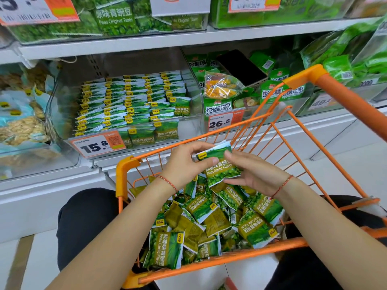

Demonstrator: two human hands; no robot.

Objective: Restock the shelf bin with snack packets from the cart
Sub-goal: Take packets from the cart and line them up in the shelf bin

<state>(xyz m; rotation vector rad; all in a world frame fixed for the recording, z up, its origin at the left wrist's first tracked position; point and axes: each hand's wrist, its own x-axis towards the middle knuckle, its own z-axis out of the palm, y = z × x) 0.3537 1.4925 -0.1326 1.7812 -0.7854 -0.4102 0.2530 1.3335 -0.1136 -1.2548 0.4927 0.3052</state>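
Above the orange wire cart point(125, 168) I hold a green garlic-pea snack packet point(219, 166) in both hands. My left hand point(184, 162) pinches its upper left end between thumb and fingers. My right hand point(255, 172) has its fingers on the packet's right edge, thumb under the lower corner. Several loose packets point(209, 218) of the same kind fill the cart below. The clear shelf bin point(188, 126) straight ahead holds neat rows of these packets point(129, 103) behind a 15.8 price tag point(98, 143).
A bin of mixed-vegetable snack bags point(217, 91) with a 26.8 tag and a dark phone point(240, 65) lying on top stands to the right. A bin of pale snacks point(21, 126) is at the left. More green pea bags fill the upper shelf point(117, 19).
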